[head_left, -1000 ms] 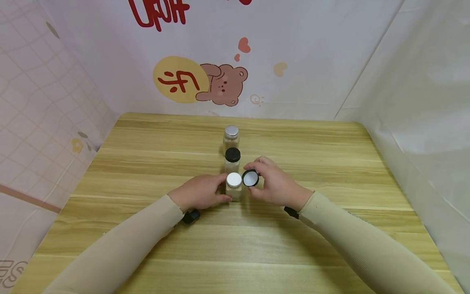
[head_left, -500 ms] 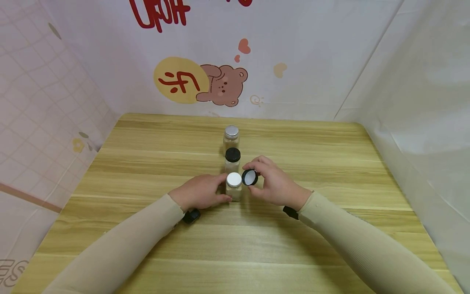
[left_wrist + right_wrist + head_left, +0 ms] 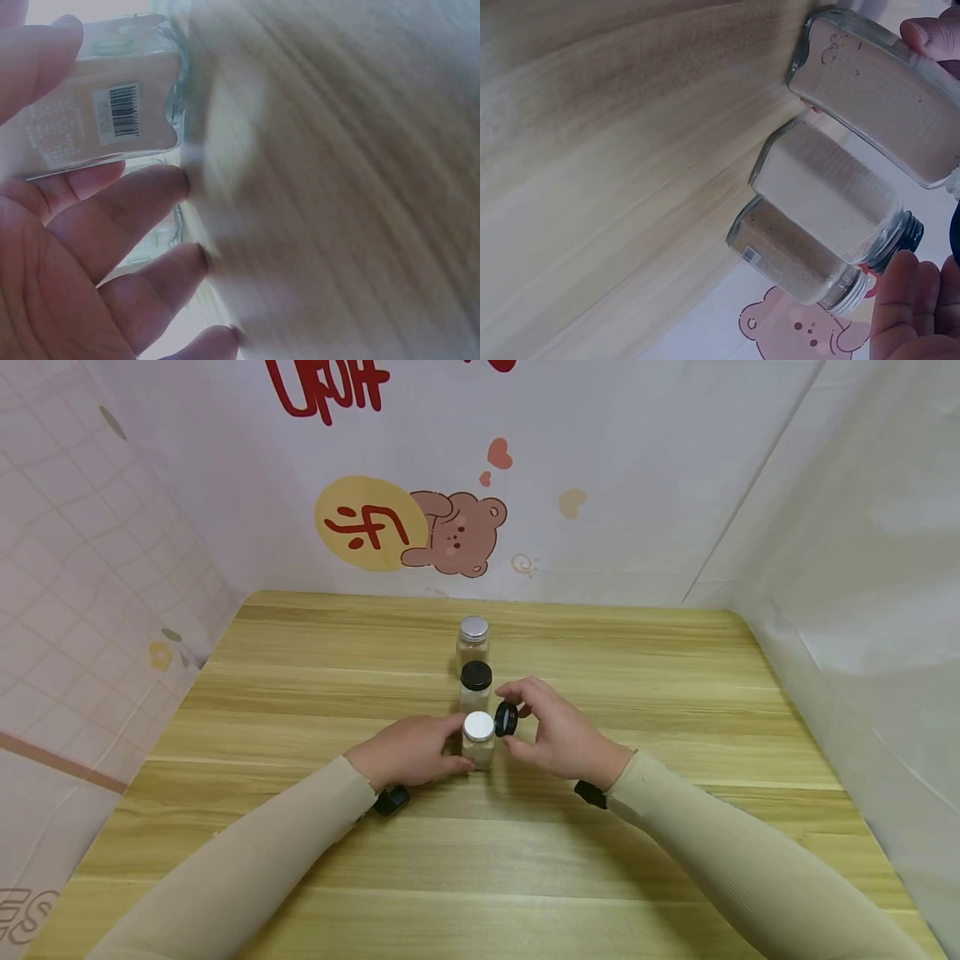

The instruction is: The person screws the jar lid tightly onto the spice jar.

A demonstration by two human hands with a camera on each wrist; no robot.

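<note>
Between thumb and fingers, my left hand (image 3: pixel 408 750) grips the nearest square glass jar (image 3: pixel 477 753), which stands upright with pale brown powder inside. Its round top looks white in the head view; whether that is a seal or a lid I cannot tell. A barcode label (image 3: pixel 120 112) shows on this jar in the left wrist view. My right hand (image 3: pixel 558 731) pinches a black screw lid (image 3: pixel 506 718) just right of the jar's top, tilted on its edge. In the right wrist view only a dark sliver of the lid (image 3: pixel 956 232) appears.
Behind the held jar stand a black-lidded jar (image 3: pixel 475 700) of whitish powder and a silver-lidded jar (image 3: pixel 472 653) of brownish powder, in one line. They rest on a wood-grain table (image 3: pixel 480 877). A printed white sheet (image 3: pixel 637 485) rises behind it.
The black lid has turned in my right hand: its white inside faced the camera before, and now its ridged side shows. It has shifted slightly left. My left hand stays on the jar.
</note>
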